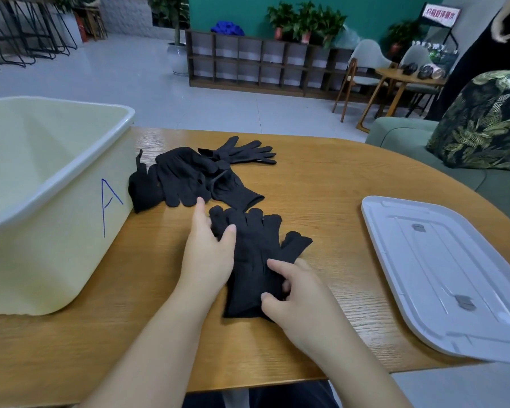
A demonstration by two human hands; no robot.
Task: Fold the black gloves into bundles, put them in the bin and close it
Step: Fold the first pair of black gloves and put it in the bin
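A black glove (256, 254) lies flat on the wooden table (321, 184), fingers pointing away from me. My left hand (208, 248) rests on its left edge with fingers spread. My right hand (295, 293) pinches the glove's cuff at the near end. A pile of several more black gloves (189, 178) lies just beyond, with one glove (245, 153) spread out at the back. The pale yellow bin (56, 184), marked with a blue "A", stands open at the left. Its white lid (445, 272) lies flat at the right.
A green sofa (409, 136) with a leaf-patterned cushion (483, 119) sits beyond the table's right edge. A person in black stands at the far right. Shelving, plants and chairs are far behind.
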